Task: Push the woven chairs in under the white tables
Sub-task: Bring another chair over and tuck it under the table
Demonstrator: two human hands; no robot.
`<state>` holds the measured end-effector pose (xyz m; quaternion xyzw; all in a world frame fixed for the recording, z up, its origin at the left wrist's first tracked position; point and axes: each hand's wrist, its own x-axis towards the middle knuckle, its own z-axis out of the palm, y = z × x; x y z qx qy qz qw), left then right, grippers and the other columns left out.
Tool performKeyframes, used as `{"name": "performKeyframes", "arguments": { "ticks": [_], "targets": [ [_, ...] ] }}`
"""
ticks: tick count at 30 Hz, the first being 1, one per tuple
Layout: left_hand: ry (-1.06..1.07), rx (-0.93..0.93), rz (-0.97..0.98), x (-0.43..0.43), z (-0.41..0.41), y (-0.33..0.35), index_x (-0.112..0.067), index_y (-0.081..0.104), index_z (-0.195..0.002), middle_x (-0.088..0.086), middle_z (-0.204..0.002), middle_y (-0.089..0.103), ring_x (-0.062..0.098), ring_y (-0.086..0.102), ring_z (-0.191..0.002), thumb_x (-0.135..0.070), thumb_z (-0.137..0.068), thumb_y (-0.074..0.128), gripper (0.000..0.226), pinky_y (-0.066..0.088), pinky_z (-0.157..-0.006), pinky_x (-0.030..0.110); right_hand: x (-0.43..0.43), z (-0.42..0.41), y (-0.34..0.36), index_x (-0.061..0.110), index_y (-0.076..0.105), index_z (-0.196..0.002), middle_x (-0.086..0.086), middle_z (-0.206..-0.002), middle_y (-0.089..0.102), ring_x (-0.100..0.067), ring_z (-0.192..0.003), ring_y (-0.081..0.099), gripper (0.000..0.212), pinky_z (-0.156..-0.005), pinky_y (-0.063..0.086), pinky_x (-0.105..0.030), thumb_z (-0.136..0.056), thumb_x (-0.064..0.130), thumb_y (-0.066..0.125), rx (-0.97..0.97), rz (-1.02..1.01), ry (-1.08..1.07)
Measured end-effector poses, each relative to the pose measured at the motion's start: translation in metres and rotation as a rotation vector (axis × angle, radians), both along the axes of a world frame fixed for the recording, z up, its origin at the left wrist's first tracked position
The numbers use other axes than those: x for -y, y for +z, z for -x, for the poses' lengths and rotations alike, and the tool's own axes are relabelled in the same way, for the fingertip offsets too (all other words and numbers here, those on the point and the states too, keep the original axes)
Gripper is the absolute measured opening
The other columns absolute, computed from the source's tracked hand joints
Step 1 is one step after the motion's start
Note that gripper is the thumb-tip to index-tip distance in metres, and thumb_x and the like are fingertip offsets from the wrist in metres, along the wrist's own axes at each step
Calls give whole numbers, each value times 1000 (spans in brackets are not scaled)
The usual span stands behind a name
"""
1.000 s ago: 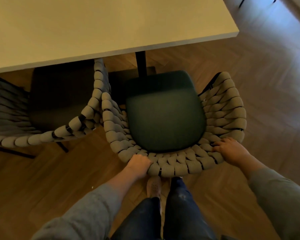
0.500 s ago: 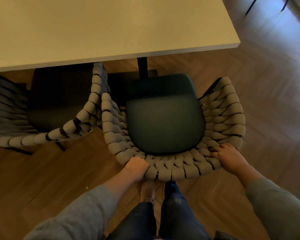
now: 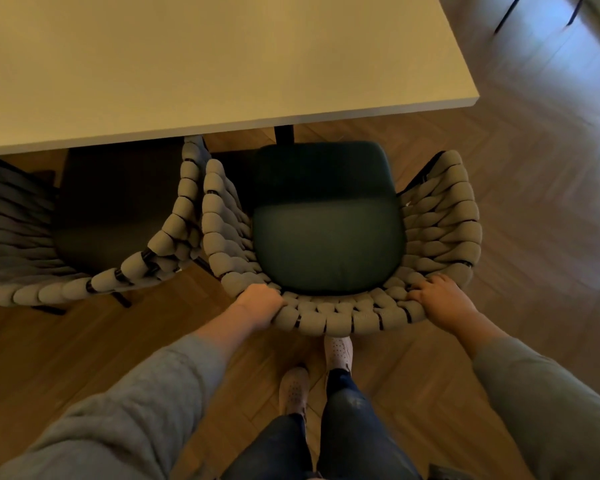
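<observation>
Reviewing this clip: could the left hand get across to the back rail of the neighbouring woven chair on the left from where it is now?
Probably yes. The left hand grips the back of the woven chair being pushed, and the neighbouring chair has its rail just beside it, with only bare floor between.

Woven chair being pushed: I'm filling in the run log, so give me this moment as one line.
step: push in | left hand: gripping woven chair backrest | right hand: gripping backrest | seat: front edge at white table edge

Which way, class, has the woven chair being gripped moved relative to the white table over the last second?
Yes. The woven chair has slid forward, towards the white table: its dark seat cushion now sits closer to the table edge.
</observation>
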<state>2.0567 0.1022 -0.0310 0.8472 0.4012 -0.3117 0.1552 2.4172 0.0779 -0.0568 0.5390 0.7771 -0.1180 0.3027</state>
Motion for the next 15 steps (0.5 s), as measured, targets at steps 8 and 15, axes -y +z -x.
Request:
{"name": "performKeyframes", "arguments": {
  "ticks": [8, 15],
  "targets": [
    [34, -74, -7, -51, 9, 0, -23, 54, -132, 3, -127, 60, 21, 56, -118, -19, -97, 55, 35, 46, -101, 38, -50, 17, -2, 36, 52, -131, 3, -134, 53, -23, -126, 45, 34, -116, 23, -44, -98, 28, 51, 11, 9, 1],
    [88, -93, -27, -87, 4, 0, -25, 51, -136, 2, -135, 56, 23, 53, -124, -19, -96, 56, 41, 45, -103, 39, -101, 18, 2, 39, 47, -136, 5, -140, 49, -27, -137, 37, 41, -118, 4, -60, -97, 26, 53, 23, 2, -1]
  ]
}}
